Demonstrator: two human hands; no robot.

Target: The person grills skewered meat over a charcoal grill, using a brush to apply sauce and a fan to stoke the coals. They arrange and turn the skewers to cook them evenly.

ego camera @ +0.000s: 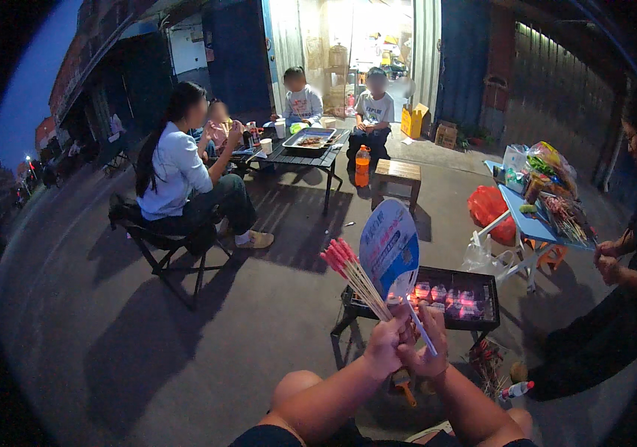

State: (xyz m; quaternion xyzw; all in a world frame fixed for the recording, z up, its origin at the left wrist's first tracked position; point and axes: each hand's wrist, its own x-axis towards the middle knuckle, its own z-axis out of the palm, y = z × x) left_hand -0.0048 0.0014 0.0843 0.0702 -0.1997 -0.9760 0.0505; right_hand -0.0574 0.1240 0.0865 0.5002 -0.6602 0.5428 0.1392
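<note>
My left hand (385,342) grips the bare ends of a bundle of bamboo skewers (367,284), whose tips carry pinkish-red meat. Against it, my right hand (429,342) holds the white handle of a printed plastic hand fan (390,246). The fan stands upright beside the skewers and bears writing. Just beyond both hands is a black charcoal grill (488,299) with glowing coals (452,296). The fan and skewers hide part of its left side.
A person on a folding stool (173,251) and several others sit around a dark table (301,157) with a metal tray (310,138). A wooden stool (397,170) stands ahead. On the right, a person stands by a blue folding table (525,218). An orange-handled brush (405,388) and bottle (516,389) lie below.
</note>
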